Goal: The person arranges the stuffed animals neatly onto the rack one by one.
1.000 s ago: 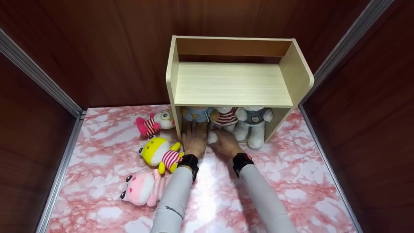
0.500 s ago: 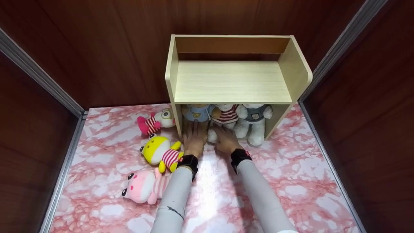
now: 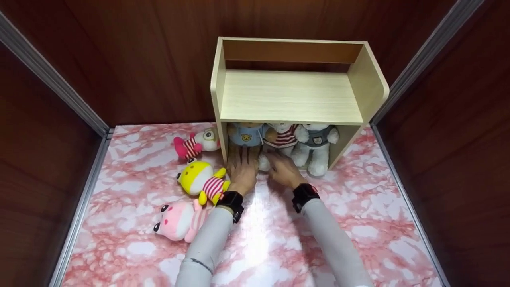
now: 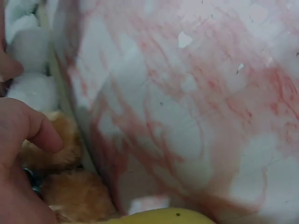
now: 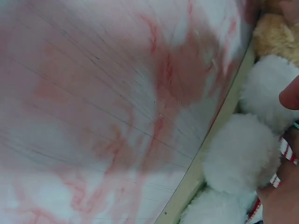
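Holding both pale-sleeved arms [image 3: 338,243] forward, with left hand [image 3: 244,174] palm-down, fingers [image 3: 244,156] straight, and right hand [image 3: 285,170] angled inward just beside.

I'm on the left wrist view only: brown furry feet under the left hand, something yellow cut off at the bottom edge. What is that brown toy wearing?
Observer: In the head view, the brown plush toy has on a light blue top with a bear face on the front. Its head is hidden by the shelf.

Operator: Got it. Besides the yellow thing, are any toys lying outside on the left?

Observer: Yes, two: a pale pink plush toy with a striped body beside the left forearm, and a white-faced plush toy with bright pink feet up against the shelf's left side.
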The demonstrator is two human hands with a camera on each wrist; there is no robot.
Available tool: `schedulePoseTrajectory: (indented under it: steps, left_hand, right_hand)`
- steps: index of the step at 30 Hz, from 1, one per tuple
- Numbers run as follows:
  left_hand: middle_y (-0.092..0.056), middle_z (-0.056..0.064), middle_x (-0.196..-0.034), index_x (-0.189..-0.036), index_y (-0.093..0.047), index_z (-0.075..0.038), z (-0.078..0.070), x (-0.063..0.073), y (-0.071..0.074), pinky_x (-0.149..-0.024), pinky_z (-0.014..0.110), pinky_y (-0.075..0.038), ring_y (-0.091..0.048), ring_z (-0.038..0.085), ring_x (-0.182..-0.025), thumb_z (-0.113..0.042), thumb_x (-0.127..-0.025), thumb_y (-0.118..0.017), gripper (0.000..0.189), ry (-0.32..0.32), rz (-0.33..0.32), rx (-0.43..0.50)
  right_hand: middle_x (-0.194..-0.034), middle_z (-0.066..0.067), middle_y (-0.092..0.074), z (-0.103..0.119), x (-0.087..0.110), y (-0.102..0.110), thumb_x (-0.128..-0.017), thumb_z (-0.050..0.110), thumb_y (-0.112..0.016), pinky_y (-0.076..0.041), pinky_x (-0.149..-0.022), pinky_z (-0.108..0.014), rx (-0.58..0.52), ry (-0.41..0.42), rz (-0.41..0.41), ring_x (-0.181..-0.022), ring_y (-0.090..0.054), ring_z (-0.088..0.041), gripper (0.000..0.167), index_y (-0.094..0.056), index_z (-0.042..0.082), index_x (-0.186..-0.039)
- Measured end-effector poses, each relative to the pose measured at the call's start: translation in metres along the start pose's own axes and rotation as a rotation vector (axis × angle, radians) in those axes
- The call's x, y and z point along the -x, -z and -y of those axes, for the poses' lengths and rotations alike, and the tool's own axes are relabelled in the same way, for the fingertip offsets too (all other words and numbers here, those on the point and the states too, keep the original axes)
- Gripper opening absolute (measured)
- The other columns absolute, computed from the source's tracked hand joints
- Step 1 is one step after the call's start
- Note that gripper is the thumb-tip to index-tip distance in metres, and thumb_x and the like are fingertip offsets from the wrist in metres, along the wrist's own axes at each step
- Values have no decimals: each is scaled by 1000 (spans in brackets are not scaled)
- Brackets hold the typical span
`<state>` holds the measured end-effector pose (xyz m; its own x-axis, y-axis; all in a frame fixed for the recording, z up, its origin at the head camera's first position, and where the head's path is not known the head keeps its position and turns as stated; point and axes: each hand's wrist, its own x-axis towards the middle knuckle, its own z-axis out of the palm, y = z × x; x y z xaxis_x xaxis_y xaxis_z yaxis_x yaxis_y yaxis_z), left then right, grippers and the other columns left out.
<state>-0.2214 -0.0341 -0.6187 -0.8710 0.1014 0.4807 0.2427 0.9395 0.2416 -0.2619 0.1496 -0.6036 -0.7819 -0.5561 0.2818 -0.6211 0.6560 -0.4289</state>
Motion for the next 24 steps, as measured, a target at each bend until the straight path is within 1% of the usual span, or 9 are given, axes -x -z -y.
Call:
schedulePoseTrajectory:
  steps: [2,5,7,10,12,15,17,20,24]
  left_hand:
    - [-46,29,-151,-147,-52,-1,0,1,11,-109,69,-36,-40,54,-139,-18,-100,-62,51,-9,56,26]
    - [-40,33,-154,-151,-46,1,6,3,24,-113,69,-32,-37,55,-141,-18,-98,-64,58,-29,126,83]
    - [-40,34,-153,-149,-46,4,12,7,33,-114,69,-32,-38,56,-140,-14,-93,-69,64,-50,152,123]
    - [-42,36,-150,-146,-47,7,20,13,46,-116,67,-31,-38,56,-140,-9,-87,-72,66,-87,174,181]
    - [-43,37,-149,-144,-48,9,24,17,53,-116,66,-31,-38,57,-140,-5,-85,-70,64,-101,186,215]
    - [-41,38,-151,-145,-48,8,29,23,64,-117,63,-31,-37,56,-141,-3,-88,-66,61,-106,192,267]
    - [-39,37,-153,-146,-47,8,31,27,73,-119,61,-30,-36,55,-142,-2,-90,-64,60,-101,200,299]
    - [-32,34,-160,-149,-46,5,35,33,86,-121,60,-27,-32,53,-146,-2,-92,-64,61,-74,225,352]
    - [-27,28,-164,-153,-44,2,44,39,102,-123,58,-24,-27,49,-150,-2,-92,-62,63,14,249,426]
  right_hand:
    - [-142,-23,-60,1,6,2,-84,-6,-65,-44,-111,-50,-12,13,-36,-132,-55,-41,57,-60,-2,-140]
    - [-142,-25,-58,2,17,5,-85,-7,-66,-41,-114,-51,-40,-8,-77,-134,-53,-43,53,-62,-2,-137]
    - [-143,-26,-57,4,24,8,-85,-8,-66,-39,-115,-52,-67,-39,-93,-136,-50,-45,51,-63,-2,-135]
    - [-145,-25,-56,6,33,12,-86,-8,-66,-38,-117,-53,-93,-69,-118,-138,-48,-46,51,-62,-1,-137]
    - [-146,-25,-55,8,39,15,-87,-7,-65,-37,-117,-54,-102,-77,-131,-139,-46,-47,52,-61,-1,-139]
    - [-150,-25,-52,8,46,18,-88,-7,-63,-36,-117,-55,-109,-77,-148,-140,-45,-49,53,-59,-2,-141]
    - [-152,-24,-51,9,52,19,-87,-7,-64,-36,-117,-56,-116,-92,-153,-140,-44,-49,55,-58,-2,-142]
    - [-152,-24,-50,10,60,21,-86,-8,-66,-34,-118,-57,-134,-128,-168,-140,-44,-48,60,-56,-1,-144]
    - [-152,-22,-51,11,70,23,-86,-7,-70,-32,-119,-56,-153,-169,-188,-141,-45,-45,64,-54,2,-147]
